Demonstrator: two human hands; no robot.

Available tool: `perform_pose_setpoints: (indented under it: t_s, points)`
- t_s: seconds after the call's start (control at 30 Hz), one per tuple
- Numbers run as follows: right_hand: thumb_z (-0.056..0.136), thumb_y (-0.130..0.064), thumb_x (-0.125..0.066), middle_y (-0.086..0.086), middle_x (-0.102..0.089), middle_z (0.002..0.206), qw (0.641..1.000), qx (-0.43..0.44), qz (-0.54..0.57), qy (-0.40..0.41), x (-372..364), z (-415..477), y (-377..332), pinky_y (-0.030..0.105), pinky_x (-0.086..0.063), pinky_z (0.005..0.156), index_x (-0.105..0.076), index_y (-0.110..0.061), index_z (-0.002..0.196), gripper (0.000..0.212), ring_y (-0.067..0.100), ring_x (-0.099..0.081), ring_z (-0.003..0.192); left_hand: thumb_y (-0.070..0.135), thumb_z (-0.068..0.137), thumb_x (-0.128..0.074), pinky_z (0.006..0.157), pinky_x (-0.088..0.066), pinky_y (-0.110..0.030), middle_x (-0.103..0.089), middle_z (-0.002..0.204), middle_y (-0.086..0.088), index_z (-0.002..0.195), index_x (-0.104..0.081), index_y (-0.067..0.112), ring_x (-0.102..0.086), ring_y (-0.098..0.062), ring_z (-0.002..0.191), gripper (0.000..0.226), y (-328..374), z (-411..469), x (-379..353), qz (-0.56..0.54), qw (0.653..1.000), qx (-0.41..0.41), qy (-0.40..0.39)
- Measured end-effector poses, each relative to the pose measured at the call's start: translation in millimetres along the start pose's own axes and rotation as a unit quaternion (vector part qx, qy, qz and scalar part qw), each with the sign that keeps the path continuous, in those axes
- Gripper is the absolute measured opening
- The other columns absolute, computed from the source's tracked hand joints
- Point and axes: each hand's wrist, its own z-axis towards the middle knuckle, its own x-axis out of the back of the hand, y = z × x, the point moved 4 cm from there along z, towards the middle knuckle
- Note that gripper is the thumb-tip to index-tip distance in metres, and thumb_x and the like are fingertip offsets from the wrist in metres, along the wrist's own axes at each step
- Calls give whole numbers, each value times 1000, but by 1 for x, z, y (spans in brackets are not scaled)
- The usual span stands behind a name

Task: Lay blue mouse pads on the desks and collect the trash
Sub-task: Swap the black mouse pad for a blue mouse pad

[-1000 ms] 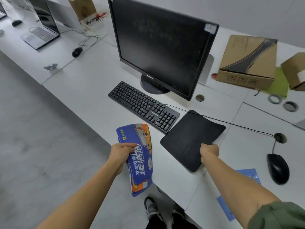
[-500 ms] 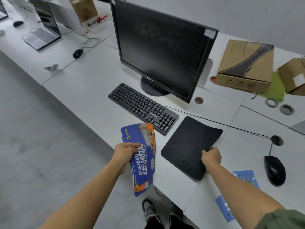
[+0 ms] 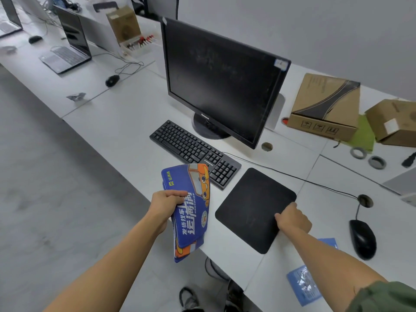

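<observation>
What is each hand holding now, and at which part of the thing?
The left hand grips the blue mouse pads at their left edge. The right hand pinches the black pad on the desk at its right edge.

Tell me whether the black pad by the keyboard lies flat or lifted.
Flat: the black pad lies spread on the desk, with the right hand pinching its right edge.

White desks (image 3: 117,131) stand between grey floor (image 3: 45,199) and pale wall (image 3: 337,30)

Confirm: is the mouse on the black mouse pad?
No, the mouse sits on the desk, right of the black mouse pad and apart from it.
</observation>
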Motion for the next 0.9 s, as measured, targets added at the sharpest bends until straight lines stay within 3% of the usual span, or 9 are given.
perform_pose_setpoints:
  t_s: [0.1, 0.2, 0.3, 0.4, 0.5, 0.57, 0.63, 0.77, 0.9]
  points:
    - [91, -38, -57, 8, -62, 113, 995, 95, 12, 29, 17, -13, -47, 31, -42, 71, -48, -14, 123, 41, 28, -61, 100, 18, 90, -67, 62, -54, -28, -71, 98, -7, 93, -67, 12, -71, -22, 86, 7, 11, -4, 27, -24, 999, -21, -7]
    - [90, -47, -59, 6, -68, 108, 972, 148, 174, -57, 16, -32, -107, 36, -49, 76, -60, -16, 109, 37, 27, -63, 99, 15, 90, -66, 65, -56, -31, -72, 98, -11, 96, -69, 9, -72, -24, 86, 9, 20, -6, 46, -42, 998, -32, -23]
    - [93, -52, -53, 7, -70, 96, 904, 160, 350, -185, 7, -84, -193, 42, -53, 85, -63, -11, 98, 42, 26, -67, 94, 10, 91, -64, 61, -56, -30, -72, 97, -14, 94, -69, 8, -71, -26, 84, 6, 27, -6, 90, -85, 995, -50, -32]
    - [94, -64, -39, 10, -73, 99, 846, 169, 392, -319, -13, -146, -270, 41, -51, 88, -64, -14, 106, 58, 24, -68, 92, 9, 92, -62, 59, -55, -29, -72, 95, -13, 96, -68, 7, -71, -25, 82, 7, 25, 2, 146, -130, 990, -55, -30]
    - [91, -69, -37, 10, -75, 98, 794, 183, 431, -387, -43, -194, -323, 40, -57, 80, -68, -15, 110, 65, 27, -72, 91, 7, 94, -59, 55, -56, -29, -71, 95, -16, 99, -65, 7, -70, -25, 75, 8, 15, 16, 204, -170, 985, -39, -13]
    - [88, -64, -53, 11, -75, 98, 781, 194, 441, -397, -67, -227, -359, 42, -57, 82, -69, -12, 112, 60, 29, -72, 91, 5, 94, -58, 60, -58, -35, -68, 98, -20, 107, -62, 7, -69, -27, 73, 14, 6, 28, 253, -191, 981, -29, 11]
    - [82, -49, -70, 14, -75, 94, 781, 213, 448, -379, -83, -260, -395, 39, -58, 72, -65, -5, 113, 54, 31, -73, 83, 4, 93, -57, 66, -58, -39, -66, 102, -21, 123, -52, 9, -69, -30, 75, 30, -4, 40, 301, -198, 979, -28, 36]
    - [82, -30, -77, 12, -75, 94, 774, 269, 462, -339, -96, -303, -451, 41, -60, 68, -58, -7, 115, 44, 31, -73, 81, 2, 94, -54, 64, -58, -42, -61, 114, -22, 147, -25, 23, -68, -32, 80, 64, -20, 54, 364, -255, 964, -7, 72]
    - [82, -25, -78, 0, -68, 104, 766, 325, 452, -322, -99, -321, -501, 36, -61, 71, -40, -29, 132, 63, 23, -72, 90, 8, 97, -53, 66, -59, -42, -66, 108, -21, 146, -31, 14, -70, -31, 81, 54, -26, 75, 405, -319, 944, 7, 80]
